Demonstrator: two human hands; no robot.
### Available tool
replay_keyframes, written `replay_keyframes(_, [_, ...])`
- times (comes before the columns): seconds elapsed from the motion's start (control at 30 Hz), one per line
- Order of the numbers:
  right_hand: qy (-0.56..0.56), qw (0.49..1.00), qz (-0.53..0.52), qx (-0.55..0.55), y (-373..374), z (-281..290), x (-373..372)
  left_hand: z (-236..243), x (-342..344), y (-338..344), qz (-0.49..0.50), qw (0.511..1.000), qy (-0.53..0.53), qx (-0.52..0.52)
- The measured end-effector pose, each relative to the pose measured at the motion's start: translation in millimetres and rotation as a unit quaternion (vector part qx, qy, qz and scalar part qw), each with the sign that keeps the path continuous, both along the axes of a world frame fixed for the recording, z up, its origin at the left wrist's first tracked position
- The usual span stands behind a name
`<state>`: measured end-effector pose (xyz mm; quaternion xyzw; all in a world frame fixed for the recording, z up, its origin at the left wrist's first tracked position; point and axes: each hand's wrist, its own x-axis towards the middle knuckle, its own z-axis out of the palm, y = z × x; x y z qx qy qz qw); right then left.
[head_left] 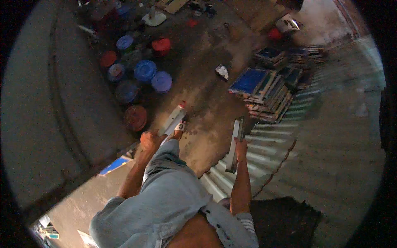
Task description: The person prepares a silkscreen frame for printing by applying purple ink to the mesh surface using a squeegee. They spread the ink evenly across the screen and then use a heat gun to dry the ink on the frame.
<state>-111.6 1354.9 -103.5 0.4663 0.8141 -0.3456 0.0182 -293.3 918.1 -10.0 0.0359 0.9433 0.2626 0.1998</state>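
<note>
Left bar (171, 119) pale grey; right bar (233, 146) pale grey, dark-edged. Far left, blue tub (145, 70), red tub (161, 46). Grey shirt (144, 211), right cuff (249, 226) striped.

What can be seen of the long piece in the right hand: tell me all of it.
The long piece is straight and narrow, with a pale grey, metallic-looking face and darker edging along its right side. It slants slightly in view, its far end leaning right. The right hand grips it around the middle, on its right side. Behind it appear brown floor and corrugated sheeting; whether it touches either is unclear.
</note>
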Motion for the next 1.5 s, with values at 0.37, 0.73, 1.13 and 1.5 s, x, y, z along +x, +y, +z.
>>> replay_keyframes(0.37, [-0.046, 0.963, -0.13, -0.233, 161.3, -181.9, 63.7, -75.8, -257.6, 179.4, 0.012, 0.994, 0.093, 0.047])
replay_keyframes(0.73, [-0.162, 0.949, -0.164, -0.214, 323.7, -153.7, -369.5, -95.5, -578.8, 358.1, 0.041, 0.993, 0.109, 0.027])
replay_keyframes(1.13, [0.023, 0.998, -0.036, -0.035, 665.6, -27.5, -905.0, -111.4, -861.0, 528.3, 0.051, 0.975, 0.181, 0.115])
replay_keyframes(1.5, [-0.195, 0.951, -0.042, -0.236, 659.9, -48.0, -916.7, 33.7, -1158.9, 775.6, -0.204, 0.952, 0.184, 0.136])
